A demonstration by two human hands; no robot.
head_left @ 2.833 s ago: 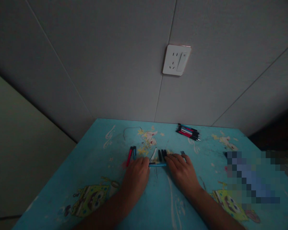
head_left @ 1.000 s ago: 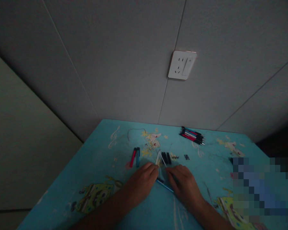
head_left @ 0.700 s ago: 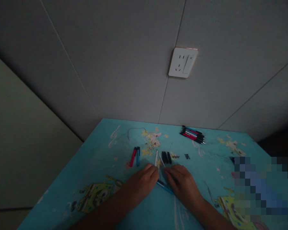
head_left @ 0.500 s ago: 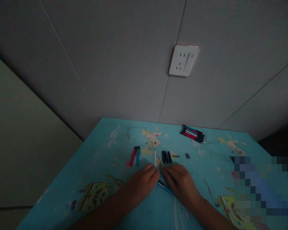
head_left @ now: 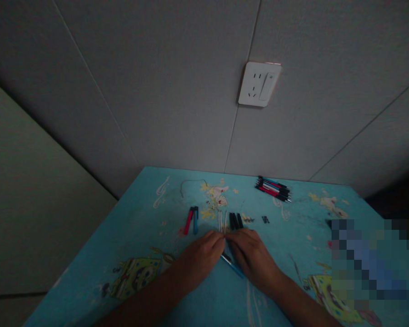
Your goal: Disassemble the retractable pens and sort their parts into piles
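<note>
Thin white pen refills (head_left: 219, 221) lie side by side on the table, pointing away from me. My left hand (head_left: 204, 250) has its fingers bunched at their near ends; whatever it pinches is hidden. My right hand (head_left: 254, 252) is closed, its fingertips at the near end of the rightmost pen refill (head_left: 225, 220) and close against the left hand's. Below the fingertips a blue pen barrel (head_left: 234, 267) lies slanted between the hands, partly beside the right palm. Just beyond the right hand are several black pen grips (head_left: 236, 221).
A red pen barrel (head_left: 188, 221) and a blue pen barrel (head_left: 195, 220) lie to the left. Small springs (head_left: 248, 219) and small black parts (head_left: 265, 220) are to the right. A bundle of pens (head_left: 273, 189) lies at the back by the wall, under a socket (head_left: 259, 84).
The rightmost refill has swung from a slant to nearly parallel with the others. My hands have drawn closer, the right moving slightly left. The view has shifted a little.
</note>
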